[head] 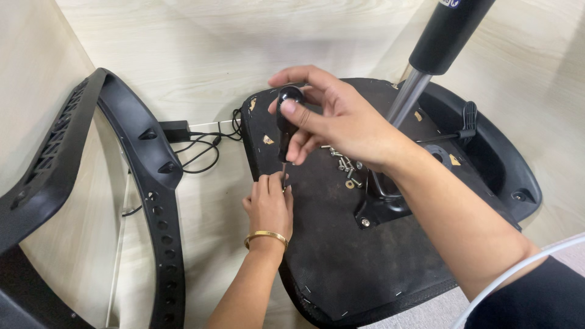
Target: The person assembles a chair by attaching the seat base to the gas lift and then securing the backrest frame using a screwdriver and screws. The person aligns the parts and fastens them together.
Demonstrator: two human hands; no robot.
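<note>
An upturned black chair seat (pixel 341 244) lies in front of me, its underside up, with a metal gas cylinder (pixel 426 55) rising from a bracket (pixel 381 201). My right hand (pixel 341 119) grips the black handle of a screwdriver (pixel 285 122) held upright over the seat's left edge. Below it, my left hand (pixel 269 204), with a gold bangle on the wrist, pinches the screwdriver's tip and what seems to be a screw against the seat. Several loose screws (pixel 347 167) lie on the seat near the bracket.
A black perforated chair back frame (pixel 159 201) stands at the left. A black power adapter with tangled cables (pixel 195 143) lies on the pale wood floor behind the seat. A lever (pixel 466 125) sticks out at the seat's right. A white cable (pixel 524 268) crosses the lower right.
</note>
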